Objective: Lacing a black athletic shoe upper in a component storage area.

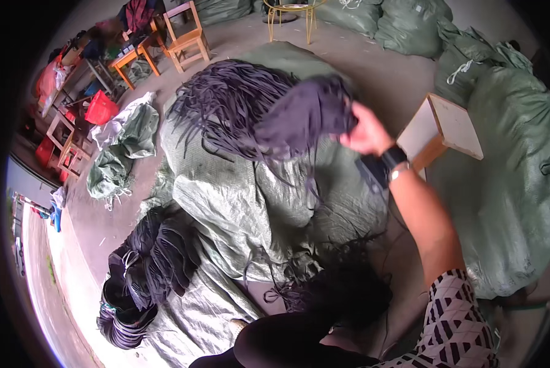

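Dark cloth [305,113] held by its edge

Right hand [372,132]: fingers closed on the cloth's right edge, likely so it hangs spread. Cloth overlaps the heap of dark straps [226,101] in view; contact unclear. Heap sits on a green woven sack [213,190], probably for working height. Lower left, tied dark bundle [174,254], presumably kept together. Left hand out of view; can't tell.

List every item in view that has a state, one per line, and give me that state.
Right hand, fingers closed on the dark cloth
Dark cloth, held up, draped loosely
Dark strap heap, loose and tangled
Dark bundle, gathered, white string on it
Large green sack, bulging
Pale green sack, crumpled on the floor
Wooden chair, upright, unoccupied
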